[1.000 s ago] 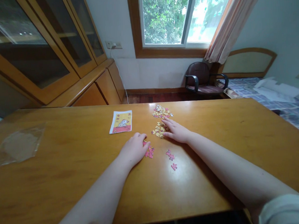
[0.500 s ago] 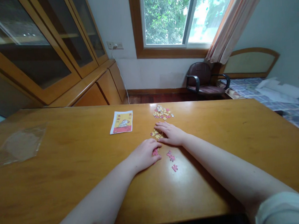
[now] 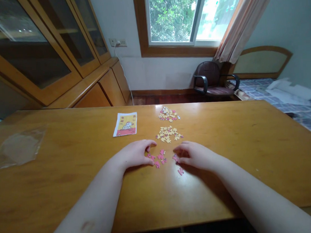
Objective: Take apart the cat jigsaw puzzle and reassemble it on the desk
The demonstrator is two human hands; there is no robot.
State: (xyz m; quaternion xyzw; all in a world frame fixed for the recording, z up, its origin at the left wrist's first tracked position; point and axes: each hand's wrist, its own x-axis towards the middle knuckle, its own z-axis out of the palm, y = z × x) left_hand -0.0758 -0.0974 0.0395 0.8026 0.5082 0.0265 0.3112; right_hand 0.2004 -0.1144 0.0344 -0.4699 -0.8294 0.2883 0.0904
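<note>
Well, nearest me, my left grip (image 3: 134,154) sits curled and apart, thumb and fingers arching over the table (image 3: 202,204) without closing on anything. Just past its fingertips lies a small loose scatter of pink jigsaw pieces (image 3: 156,159), between my two grips. My right grip (image 3: 195,155) is loosely cupped, its fingertips at a pink piece (image 3: 175,158), though I can't tell whether they're pinching it. A lone pink piece (image 3: 180,171) lies just beside those fingers, on the side nearer me. I'd judge these pieces thin, stiff and light, flat on the polished top and easily nudged, so I'd pinch one across its sides or tip it up by an edge. Farther off spreads a cluster of yellow pieces (image 3: 169,134), then a smaller mixed heap (image 3: 168,114). To their left lies a printed picture card (image 3: 125,124), and a clear plastic bag (image 3: 17,148) lies well over on the left.
</note>
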